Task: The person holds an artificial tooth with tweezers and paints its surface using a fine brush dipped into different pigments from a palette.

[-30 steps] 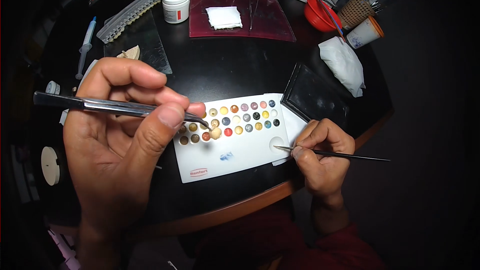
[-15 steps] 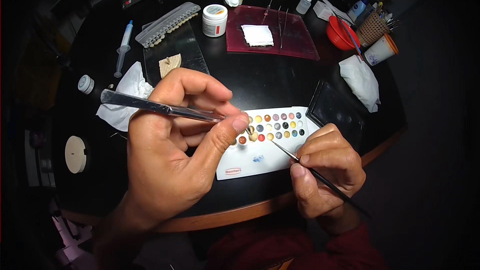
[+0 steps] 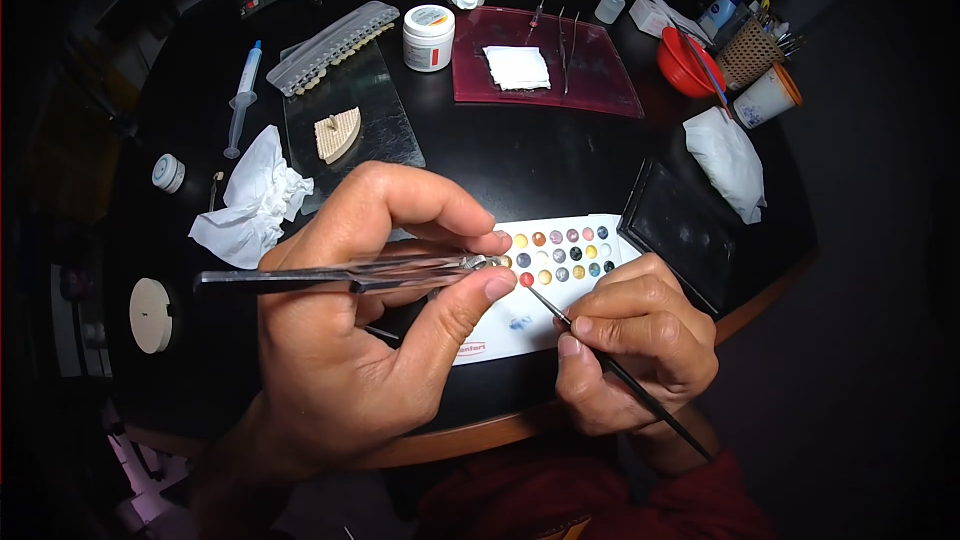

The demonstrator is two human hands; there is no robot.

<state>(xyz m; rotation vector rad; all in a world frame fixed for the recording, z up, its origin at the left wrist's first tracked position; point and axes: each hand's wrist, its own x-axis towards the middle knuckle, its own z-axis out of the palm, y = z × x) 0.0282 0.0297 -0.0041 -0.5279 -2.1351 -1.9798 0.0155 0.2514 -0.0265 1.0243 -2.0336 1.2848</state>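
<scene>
And here the left hand (image 3: 350,330) had the tweezers (image 3: 275,282) pinched between thumb and fingers, their tip tucked so close to the fingertips that one couldn't tell what it gripped! The handle had just swung down from a slant to nearly level, turning the tip among the fingers, within ready reach of the brush. Over in the right hand (image 3: 645,335), the brush (image 3: 640,387) was grasped like a pen, its point shifted from beside a yellow well to beside the red well (image 3: 526,279); whether it touched was unclear. Beneath both lay the white palette (image 3: 505,340), colours in rows, near the bench's front edge. A black case (image 3: 675,240) sat alongside, and beyond it a white packet (image 3: 725,165) rested on the bench (image 3: 480,160).
</scene>
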